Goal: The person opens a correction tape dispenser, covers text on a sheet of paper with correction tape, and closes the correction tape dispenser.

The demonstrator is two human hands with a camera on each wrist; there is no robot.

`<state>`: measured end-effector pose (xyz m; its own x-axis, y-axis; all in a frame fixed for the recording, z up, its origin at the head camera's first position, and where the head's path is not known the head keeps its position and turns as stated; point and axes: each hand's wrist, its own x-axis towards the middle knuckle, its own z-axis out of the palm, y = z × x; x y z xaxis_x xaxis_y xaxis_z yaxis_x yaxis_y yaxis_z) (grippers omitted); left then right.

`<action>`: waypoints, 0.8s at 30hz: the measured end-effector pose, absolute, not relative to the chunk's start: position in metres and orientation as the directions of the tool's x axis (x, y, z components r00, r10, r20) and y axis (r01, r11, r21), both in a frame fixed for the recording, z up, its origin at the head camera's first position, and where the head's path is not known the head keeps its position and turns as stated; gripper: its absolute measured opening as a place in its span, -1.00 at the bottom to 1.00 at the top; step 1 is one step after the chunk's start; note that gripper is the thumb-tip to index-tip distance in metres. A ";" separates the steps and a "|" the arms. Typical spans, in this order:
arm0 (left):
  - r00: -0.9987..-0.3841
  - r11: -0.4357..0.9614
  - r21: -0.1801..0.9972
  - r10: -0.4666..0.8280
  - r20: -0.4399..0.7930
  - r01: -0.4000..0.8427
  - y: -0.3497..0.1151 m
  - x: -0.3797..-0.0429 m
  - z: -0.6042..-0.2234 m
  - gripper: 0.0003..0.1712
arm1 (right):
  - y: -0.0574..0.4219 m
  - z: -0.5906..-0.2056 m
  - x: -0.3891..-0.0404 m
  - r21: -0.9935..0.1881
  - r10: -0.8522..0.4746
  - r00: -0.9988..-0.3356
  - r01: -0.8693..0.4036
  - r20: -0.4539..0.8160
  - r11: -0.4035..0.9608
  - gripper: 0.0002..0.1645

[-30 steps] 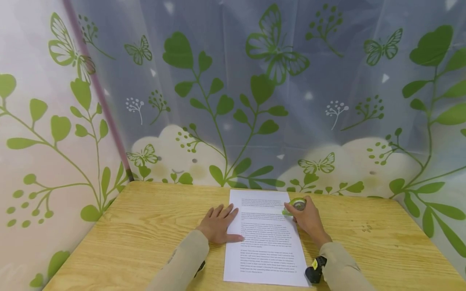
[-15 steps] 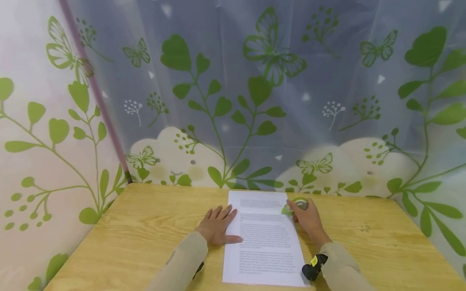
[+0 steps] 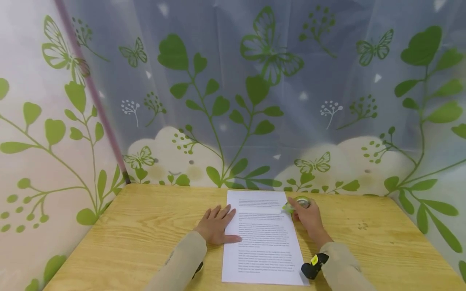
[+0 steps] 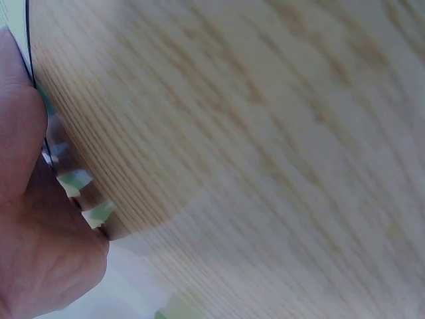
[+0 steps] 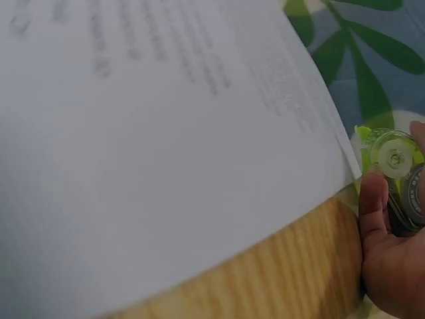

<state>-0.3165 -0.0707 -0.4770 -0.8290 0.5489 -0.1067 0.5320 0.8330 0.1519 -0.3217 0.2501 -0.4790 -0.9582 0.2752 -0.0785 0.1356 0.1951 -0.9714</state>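
A printed sheet of paper point(image 3: 260, 242) lies on the wooden table. My left hand point(image 3: 217, 226) rests flat across its left edge, fingers spread and thumb on the page. In the left wrist view only part of the left hand point(image 4: 46, 199) shows at the left side. My right hand point(image 3: 309, 218) holds a green, see-through correction tape point(image 3: 301, 203) at the sheet's upper right edge, its tip pointing left over the print. The right wrist view shows the correction tape's clear case point(image 5: 395, 156) and round spools between the fingers; whether the tip touches the paper is unclear.
The wooden table point(image 3: 145, 226) extends on both sides of the sheet. Behind it hangs a blue-grey curtain point(image 3: 233, 101) with green leaves and butterflies, close to the table's back edge. A black wrist device point(image 3: 314, 266) sits by the sheet's lower right edge.
The right hand and correction tape have shifted slightly right relative to the sheet, and the tape's tilt has changed a little. The left hand stays in place; the whole view has drifted slightly.
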 end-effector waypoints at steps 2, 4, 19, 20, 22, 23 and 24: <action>-0.825 0.829 0.157 0.554 -0.106 0.537 -0.070 -0.314 -0.473 0.09 | 0.247 -0.479 -0.321 -0.958 0.254 -0.966 0.119 -0.051 0.260 -0.15; -0.823 0.827 0.162 0.557 -0.111 0.538 -0.069 -0.311 -0.468 0.08 | 0.246 -0.480 -0.320 -0.950 0.236 -0.971 0.105 -0.034 0.294 -0.18; -0.829 0.838 0.162 0.543 -0.137 0.522 -0.067 -0.303 -0.455 0.05 | 0.243 -0.486 -0.322 -0.895 0.200 -0.980 0.077 0.014 0.439 -0.07; -0.829 0.837 0.163 0.544 -0.134 0.523 -0.067 -0.303 -0.455 0.05 | 0.243 -0.486 -0.322 -0.893 0.198 -0.980 0.075 0.016 0.443 -0.06; -0.829 0.837 0.159 0.543 -0.131 0.523 -0.067 -0.303 -0.455 0.04 | 0.243 -0.486 -0.322 -0.888 0.191 -0.981 0.073 0.017 0.454 -0.03; -0.829 0.837 0.160 0.544 -0.131 0.523 -0.067 -0.303 -0.454 0.04 | 0.243 -0.486 -0.322 -0.884 0.189 -0.982 0.071 0.020 0.463 -0.03; -0.829 0.837 0.161 0.544 -0.130 0.523 -0.067 -0.302 -0.454 0.04 | 0.243 -0.485 -0.322 -0.881 0.184 -0.983 0.068 0.022 0.468 -0.04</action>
<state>-0.3025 -0.0674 -0.4540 -0.8291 0.5436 -0.1304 0.5233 0.8368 0.1611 -0.3224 0.2430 -0.4852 -0.9826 0.1845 0.0223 0.0679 0.4680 -0.8811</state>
